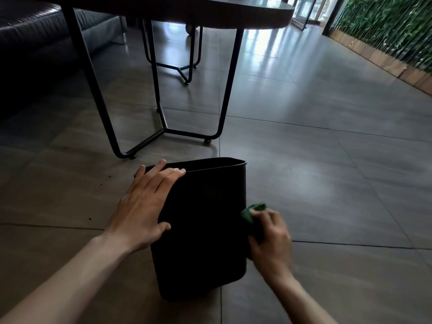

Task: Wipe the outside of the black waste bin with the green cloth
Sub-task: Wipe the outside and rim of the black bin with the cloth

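The black waste bin point(205, 230) stands upright on the tiled floor in front of me, its opening facing up. My left hand point(145, 206) lies flat against the bin's near left side, fingers spread and reaching up to the rim. My right hand point(271, 239) holds the bunched green cloth point(253, 215) and presses it against the bin's right side, about halfway down. Part of the cloth is hidden under my fingers.
A round dark table point(210, 10) on thin black metal legs point(163, 127) stands just beyond the bin. A dark sofa point(35, 43) sits at far left. A wall of green plants point(385, 26) runs along the right. Small dark crumbs point(100, 183) lie left of the bin.
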The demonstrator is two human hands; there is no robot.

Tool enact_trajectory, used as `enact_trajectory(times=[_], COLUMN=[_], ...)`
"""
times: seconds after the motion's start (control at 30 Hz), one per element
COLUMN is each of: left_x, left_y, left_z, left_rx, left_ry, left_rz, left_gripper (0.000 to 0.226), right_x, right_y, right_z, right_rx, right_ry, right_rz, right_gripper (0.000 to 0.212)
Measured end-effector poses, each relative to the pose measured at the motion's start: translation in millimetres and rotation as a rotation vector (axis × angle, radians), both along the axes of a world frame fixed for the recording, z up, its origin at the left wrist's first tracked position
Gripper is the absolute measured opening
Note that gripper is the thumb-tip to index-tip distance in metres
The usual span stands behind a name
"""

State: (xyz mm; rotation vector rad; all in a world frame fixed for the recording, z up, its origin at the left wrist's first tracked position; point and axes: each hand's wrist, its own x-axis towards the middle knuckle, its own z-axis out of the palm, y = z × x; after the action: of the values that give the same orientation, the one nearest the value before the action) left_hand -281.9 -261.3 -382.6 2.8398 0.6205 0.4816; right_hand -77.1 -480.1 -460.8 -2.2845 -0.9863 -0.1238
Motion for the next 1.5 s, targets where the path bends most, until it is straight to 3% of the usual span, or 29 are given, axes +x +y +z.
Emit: enact_trajectory(times=[0.1, 0.17, 0.3, 0.43, 0.6, 0.73, 0.87, 1.07, 1.2, 1.33, 1.4, 1.5], left_x=[-6.3, -13.1, -31.5, -45.9, -57.0, -59.2, -50.1, -20.8, -10.9, -15.2, -24.2, -37.2], left_y=[4.6, 10.8, 24.1, 33.3, 43.9, 48.6, 41.6, 3.3, -17.7, -7.5, 3.0, 19.7], left_z=[-0.7, -1.0, -3.5, -9.7, -19.0, -19.9, -6.1, 39.3, 39.7, 35.6, 36.9, 40.1], left_rx=[-0.008, -0.014, -0.026, -0.016, 0.053, 0.044, -0.011, -0.178, -0.111, -0.066, -0.126, -0.227], left_ry=[0.004, 0.001, -0.027, -0.073, -0.072, -0.070, -0.142, -0.423, -0.330, -0.248, -0.244, -0.244], left_rz=[-0.055, -0.074, -0.093, -0.086, -0.004, 0.051, 0.045, -0.158, -0.183, -0.111, -0.089, -0.035], left_gripper=[0.128, 0.129, 0.125, 0.118, 0.111, 0.106, 0.083, 0.071, 0.080, 0.073, 0.070, 0.067], right_x=[35.0, 58.9, 91.2, 80.4, 55.9, 45.7, 26.0, -10.6, -39.0, -56.2, -59.5, -62.7], right_y=[12.0, 20.4, 31.8, 43.8, 60.7, 61.9, 59.2, 62.4, 81.1, 94.7, 94.5, 92.3], right_z=[42.5, 71.7, 111.6, 124.4, 125.2, 135.2, 147.7, 163.3, 171.4, 164.7, 156.8, 143.8], right_rx=[0.211, 0.241, -0.052, -0.401, -0.407, -0.399, -0.434, -0.439, -0.424, -0.381, -0.242, 0.139], right_ry=[0.080, 0.092, -0.010, -0.140, -0.097, -0.135, -0.212, -0.336, -0.383, -0.404, -0.327, -0.065], right_rz=[-0.138, -0.140, -0.027, 0.353, 0.562, 0.644, 0.609, 0.488, 0.428, 0.363, 0.397, 0.455], right_gripper=[0.043, 0.042, 0.045, 0.061, 0.055, 0.037, 0.029, 0.028, 0.031, 0.035, 0.043, 0.053])
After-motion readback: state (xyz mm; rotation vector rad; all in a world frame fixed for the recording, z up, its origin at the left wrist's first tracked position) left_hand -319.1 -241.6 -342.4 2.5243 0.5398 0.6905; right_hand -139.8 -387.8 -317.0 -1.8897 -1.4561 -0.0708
